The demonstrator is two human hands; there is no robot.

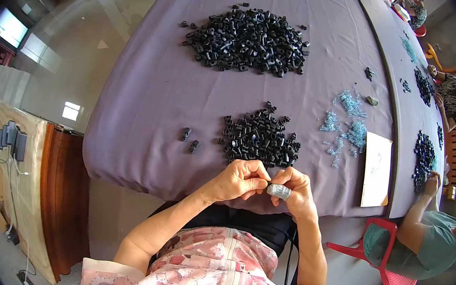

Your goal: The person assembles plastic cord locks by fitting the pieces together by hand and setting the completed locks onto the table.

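My left hand [241,180] and my right hand [294,190] meet at the table's near edge, fingertips almost touching. Both are closed in a pinch around a small dark bit, mostly hidden by the fingers, that looks like one of the black plastic pieces. Silvery-grey tape [278,191] is wrapped around a digit of the right hand. Just beyond the hands lies a pile of small black plastic pieces [262,138], which resemble cord stoppers. Two separate black pieces [185,134] rest to its left. On the right are scattered pale-blue coils [356,133] that look like small springs.
A larger heap of black pieces [251,41] sits farther back on the purple-grey cloth [150,88]. A white card [376,171] and a greenish stone-like lump [372,101] lie at right. One person [430,244] sits on a red chair [397,283]; others work beyond. A wooden cabinet [59,196] stands left.
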